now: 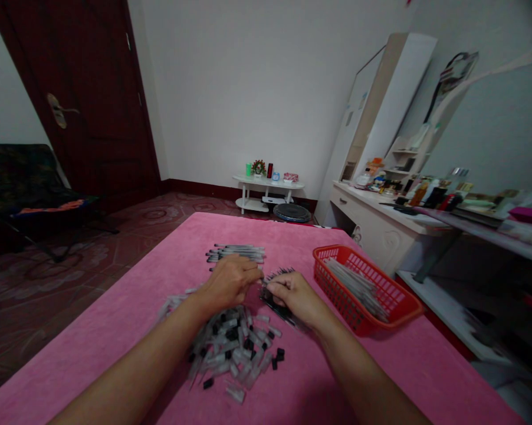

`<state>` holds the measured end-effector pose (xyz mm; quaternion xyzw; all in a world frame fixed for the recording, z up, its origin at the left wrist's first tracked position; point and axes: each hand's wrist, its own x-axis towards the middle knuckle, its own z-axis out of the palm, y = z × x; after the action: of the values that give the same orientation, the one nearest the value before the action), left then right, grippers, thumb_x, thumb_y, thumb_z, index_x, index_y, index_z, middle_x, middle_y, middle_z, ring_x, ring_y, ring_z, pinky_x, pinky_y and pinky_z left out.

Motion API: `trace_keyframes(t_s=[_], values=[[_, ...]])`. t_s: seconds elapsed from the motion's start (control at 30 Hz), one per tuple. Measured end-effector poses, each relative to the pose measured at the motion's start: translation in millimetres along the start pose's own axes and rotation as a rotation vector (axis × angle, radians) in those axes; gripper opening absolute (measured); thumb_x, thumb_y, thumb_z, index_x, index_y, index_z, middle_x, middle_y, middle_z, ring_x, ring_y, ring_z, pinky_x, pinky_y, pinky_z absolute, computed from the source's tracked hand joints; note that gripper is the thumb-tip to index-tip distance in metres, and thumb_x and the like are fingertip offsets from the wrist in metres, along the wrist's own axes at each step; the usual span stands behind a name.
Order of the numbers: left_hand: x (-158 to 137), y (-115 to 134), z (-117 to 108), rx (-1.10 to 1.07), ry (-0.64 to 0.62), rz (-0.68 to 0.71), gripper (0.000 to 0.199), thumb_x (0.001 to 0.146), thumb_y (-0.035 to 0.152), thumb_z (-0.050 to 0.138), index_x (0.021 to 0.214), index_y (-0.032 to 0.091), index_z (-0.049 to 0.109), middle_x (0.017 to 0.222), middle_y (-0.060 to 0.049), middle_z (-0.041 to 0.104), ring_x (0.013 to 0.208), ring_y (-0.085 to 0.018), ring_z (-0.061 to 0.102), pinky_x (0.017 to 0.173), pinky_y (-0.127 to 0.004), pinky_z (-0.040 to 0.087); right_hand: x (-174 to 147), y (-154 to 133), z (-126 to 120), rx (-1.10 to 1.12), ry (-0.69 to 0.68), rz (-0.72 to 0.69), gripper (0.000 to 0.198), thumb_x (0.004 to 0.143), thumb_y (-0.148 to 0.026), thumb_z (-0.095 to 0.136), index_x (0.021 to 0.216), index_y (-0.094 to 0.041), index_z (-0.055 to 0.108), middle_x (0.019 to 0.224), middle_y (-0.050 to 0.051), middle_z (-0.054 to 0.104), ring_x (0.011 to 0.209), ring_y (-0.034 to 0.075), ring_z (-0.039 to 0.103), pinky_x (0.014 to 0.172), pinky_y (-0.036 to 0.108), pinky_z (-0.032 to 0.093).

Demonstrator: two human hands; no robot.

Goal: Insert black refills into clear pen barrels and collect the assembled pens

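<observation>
My left hand (233, 280) and my right hand (291, 293) meet over the middle of the pink-covered table, their fingertips pinched close together. Whatever small piece sits between them is too blurred to make out. Beneath and beside my right hand lies a bunch of thin dark-tipped sticks (278, 308), resembling pen refills. Just beyond my left hand, a row of clear pens with dark ends (237, 252) lies on the cloth. Nearer to me spreads a loose pile of clear pen caps (242, 357), mixed with small black plugs (208, 383).
A red plastic basket (392, 323) with a bundle of pale thin tubes (358, 286) stands at the right on the pink cloth (93, 366). Past the table are a low white stand (268, 186), a round dark stool (291, 212) and a crowded dressing table (381, 215). A folding chair (31, 177) is at left.
</observation>
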<state>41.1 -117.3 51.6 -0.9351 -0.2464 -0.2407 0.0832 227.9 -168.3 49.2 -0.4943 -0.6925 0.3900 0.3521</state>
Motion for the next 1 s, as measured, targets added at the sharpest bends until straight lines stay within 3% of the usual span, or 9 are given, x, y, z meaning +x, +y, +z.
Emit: trace_keyframes(t_s=[0.17,0.3,0.37,0.43,0.57,0.63,0.73,0.87,1.0], values=[[0.5,0.1,6.3,-0.204,-0.047,-0.259,0.016,0.075,0.014,0.048,0.067,0.019,0.061,0.060,-0.003,0.060,0.057,-0.017,0.051,0.053,-0.027,0.024,-1.3,-2.0,4.7,-0.641,0.206,-0.140,0.027,0.085,-0.025,0.046,0.065,-0.018,0.062,0.068,0.003,0.066,0.067,0.016,0.058,0.062,0.024,0.034],[-0.3,-8.6,14.9,-0.627,-0.109,-0.401,0.035,0.082,0.032,0.046,0.050,0.018,0.049,0.046,0.001,0.045,0.045,-0.013,0.037,0.047,-0.026,0.021,-5.4,-2.2,7.1,-0.907,0.174,-0.243,0.019,0.087,-0.025,0.048,0.086,-0.019,0.066,0.084,0.007,0.068,0.082,0.019,0.060,0.070,0.025,0.036],[-0.9,-13.3,14.9,-0.858,-0.225,-0.423,0.041,0.083,0.041,0.044,0.049,0.019,0.044,0.044,0.002,0.039,0.043,-0.012,0.030,0.046,-0.025,0.021,-6.9,-2.7,8.1,-0.915,0.140,-0.329,0.018,0.087,-0.023,0.047,0.094,-0.019,0.064,0.088,0.007,0.068,0.087,0.019,0.059,0.074,0.025,0.035],[-0.5,-14.7,11.3,-0.939,-0.303,-0.434,0.044,0.083,0.047,0.040,0.049,0.020,0.042,0.043,0.002,0.036,0.042,-0.011,0.028,0.046,-0.026,0.021,-6.5,-2.3,9.0,-0.879,0.156,-0.346,0.019,0.088,-0.021,0.046,0.095,-0.019,0.063,0.089,0.007,0.067,0.087,0.019,0.058,0.075,0.025,0.035],[3.0,-5.5,1.2,-0.571,-0.126,-0.339,0.032,0.082,0.040,0.047,0.061,0.019,0.055,0.057,-0.001,0.053,0.053,-0.015,0.043,0.053,-0.026,0.023,1.4,6.8,9.9,-0.680,0.273,-0.109,0.025,0.088,-0.024,0.043,0.072,-0.017,0.062,0.070,0.004,0.064,0.066,0.015,0.055,0.060,0.023,0.032],[3.7,0.0,-0.9,-0.377,-0.054,-0.278,0.023,0.081,0.035,0.051,0.066,0.020,0.060,0.063,-0.003,0.059,0.058,-0.016,0.048,0.055,-0.027,0.022,5.7,13.4,9.1,-0.490,0.223,-0.021,0.033,0.088,-0.027,0.041,0.062,-0.016,0.058,0.055,0.000,0.054,0.054,0.012,0.048,0.052,0.022,0.028],[1.2,-1.7,1.2,-0.308,-0.051,-0.287,0.028,0.082,0.035,0.049,0.061,0.020,0.058,0.057,-0.002,0.056,0.054,-0.016,0.047,0.054,-0.028,0.021,6.7,15.9,3.4,-0.302,0.128,-0.037,0.036,0.087,-0.029,0.041,0.057,-0.015,0.056,0.050,-0.003,0.047,0.049,0.010,0.042,0.048,0.021,0.026],[-4.9,-24.0,8.7,-0.592,-0.095,-0.454,0.040,0.082,0.044,0.047,0.052,0.018,0.053,0.049,0.000,0.049,0.048,-0.013,0.041,0.052,-0.025,0.023,0.9,4.0,-12.6,-0.378,0.249,-0.173,0.024,0.083,-0.025,0.047,0.069,-0.017,0.065,0.069,0.001,0.063,0.067,0.014,0.054,0.063,0.021,0.035],[-5.8,-40.1,15.6,-1.134,0.131,-0.638,0.040,0.079,0.052,0.049,0.063,0.015,0.053,0.046,0.004,0.041,0.040,-0.008,0.033,0.044,-0.021,0.024,0.0,-0.2,-13.7,-0.354,0.287,-0.175,0.021,0.083,-0.026,0.049,0.078,-0.018,0.068,0.074,0.002,0.066,0.070,0.015,0.057,0.066,0.022,0.037]])
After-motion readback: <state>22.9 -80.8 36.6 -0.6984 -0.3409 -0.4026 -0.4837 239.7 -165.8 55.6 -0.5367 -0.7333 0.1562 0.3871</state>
